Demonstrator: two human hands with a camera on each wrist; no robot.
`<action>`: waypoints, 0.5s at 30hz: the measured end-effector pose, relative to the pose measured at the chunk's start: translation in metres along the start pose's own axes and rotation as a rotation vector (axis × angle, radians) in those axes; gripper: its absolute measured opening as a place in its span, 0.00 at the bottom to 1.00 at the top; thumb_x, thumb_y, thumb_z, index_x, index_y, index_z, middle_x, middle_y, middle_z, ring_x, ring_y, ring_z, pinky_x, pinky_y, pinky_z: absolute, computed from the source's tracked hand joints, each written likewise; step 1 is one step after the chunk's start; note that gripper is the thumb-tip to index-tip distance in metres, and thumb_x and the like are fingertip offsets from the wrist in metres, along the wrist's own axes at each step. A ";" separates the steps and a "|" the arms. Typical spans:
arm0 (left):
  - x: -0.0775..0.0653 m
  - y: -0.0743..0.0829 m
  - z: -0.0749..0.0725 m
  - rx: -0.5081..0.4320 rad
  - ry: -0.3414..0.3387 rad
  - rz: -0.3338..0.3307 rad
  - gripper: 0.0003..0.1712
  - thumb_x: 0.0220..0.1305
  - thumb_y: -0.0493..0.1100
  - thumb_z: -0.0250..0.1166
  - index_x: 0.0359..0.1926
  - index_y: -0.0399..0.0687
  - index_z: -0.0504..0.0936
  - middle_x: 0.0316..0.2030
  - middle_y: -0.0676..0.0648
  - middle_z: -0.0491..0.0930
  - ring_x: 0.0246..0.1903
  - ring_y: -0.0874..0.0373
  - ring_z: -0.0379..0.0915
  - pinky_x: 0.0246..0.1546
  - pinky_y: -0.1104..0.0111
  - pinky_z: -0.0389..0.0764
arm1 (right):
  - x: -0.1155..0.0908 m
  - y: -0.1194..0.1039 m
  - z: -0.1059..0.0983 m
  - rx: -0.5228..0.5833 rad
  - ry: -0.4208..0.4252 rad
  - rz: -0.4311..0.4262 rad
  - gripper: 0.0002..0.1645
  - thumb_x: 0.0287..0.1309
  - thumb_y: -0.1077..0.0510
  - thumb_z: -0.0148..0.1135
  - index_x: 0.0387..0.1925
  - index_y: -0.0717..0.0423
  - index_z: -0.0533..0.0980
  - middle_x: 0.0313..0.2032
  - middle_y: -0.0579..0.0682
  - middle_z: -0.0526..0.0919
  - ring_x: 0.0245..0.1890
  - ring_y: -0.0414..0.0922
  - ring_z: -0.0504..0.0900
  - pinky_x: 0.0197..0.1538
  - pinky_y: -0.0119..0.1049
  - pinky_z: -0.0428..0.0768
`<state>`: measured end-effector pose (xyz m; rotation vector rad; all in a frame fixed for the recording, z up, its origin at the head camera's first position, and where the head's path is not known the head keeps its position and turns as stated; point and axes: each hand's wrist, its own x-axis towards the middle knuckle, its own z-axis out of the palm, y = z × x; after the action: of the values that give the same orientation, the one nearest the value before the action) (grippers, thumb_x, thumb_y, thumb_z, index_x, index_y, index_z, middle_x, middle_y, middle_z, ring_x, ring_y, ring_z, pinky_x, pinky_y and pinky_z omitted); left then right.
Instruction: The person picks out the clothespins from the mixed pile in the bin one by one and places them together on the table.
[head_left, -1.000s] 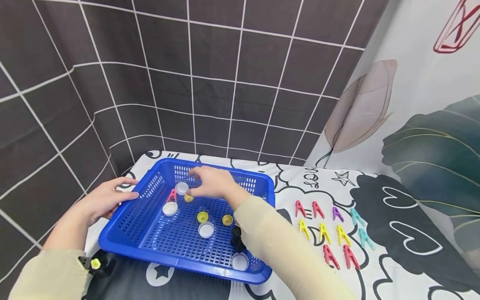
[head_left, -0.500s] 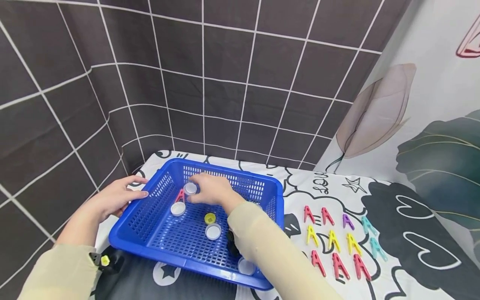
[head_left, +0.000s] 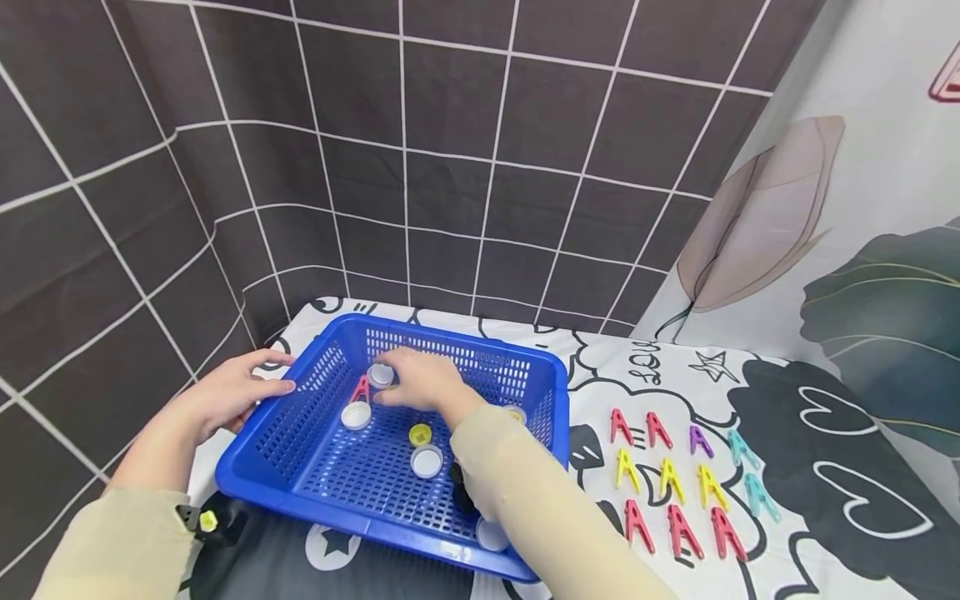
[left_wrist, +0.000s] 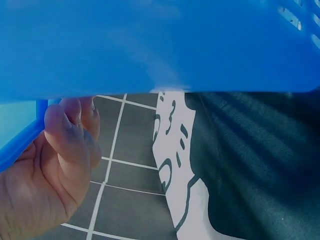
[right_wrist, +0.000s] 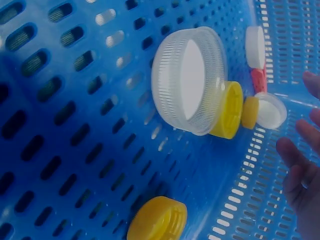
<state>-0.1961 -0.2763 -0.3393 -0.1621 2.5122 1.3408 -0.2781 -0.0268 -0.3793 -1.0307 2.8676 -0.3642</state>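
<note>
My left hand (head_left: 228,396) grips the left rim of a blue plastic basket (head_left: 360,527), thumb on top. In the left wrist view its fingers (left_wrist: 70,115) curl at the rim's outer side. My right hand (head_left: 429,379) reaches down inside the basket near its back left, fingers loosely bent and holding nothing visible. Close by its fingertips are a white cap (head_left: 381,375) and a red clothespin (head_left: 362,388); another white cap (head_left: 356,415) lies just in front. In the right wrist view, that hand (right_wrist: 307,175) is apart from a small yellow cap (right_wrist: 250,113).
More caps lie in the basket: a yellow cap (head_left: 420,435), a white cap (head_left: 427,461) and a front right white cap (head_left: 491,535). Red, yellow, purple and teal clothespins (head_left: 670,482) stand in rows on the patterned cloth to the right. A tiled-pattern curtain (head_left: 450,192) hangs behind.
The head view has shifted. My right hand has moved slightly left and lower in the basket, now hiding a yellow cap seen earlier under its fingers. My left hand keeps its grip.
</note>
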 end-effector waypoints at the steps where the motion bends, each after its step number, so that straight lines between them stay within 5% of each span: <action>1: 0.000 0.000 0.000 0.002 0.002 0.001 0.37 0.64 0.49 0.61 0.67 0.40 0.56 0.36 0.40 0.80 0.24 0.49 0.81 0.24 0.57 0.81 | 0.001 -0.001 0.001 0.004 -0.007 -0.003 0.35 0.53 0.37 0.61 0.62 0.37 0.68 0.62 0.39 0.70 0.61 0.40 0.68 0.55 0.44 0.72; 15: 0.000 0.000 0.000 -0.015 0.006 0.020 0.35 0.63 0.47 0.61 0.66 0.40 0.58 0.30 0.43 0.80 0.22 0.51 0.79 0.22 0.60 0.80 | 0.011 -0.012 0.010 -0.019 -0.064 0.001 0.35 0.54 0.36 0.61 0.63 0.36 0.67 0.63 0.40 0.67 0.60 0.41 0.69 0.53 0.43 0.74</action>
<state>-0.1957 -0.2769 -0.3393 -0.1448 2.5159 1.3698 -0.2776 -0.0447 -0.3862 -1.0241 2.8200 -0.2991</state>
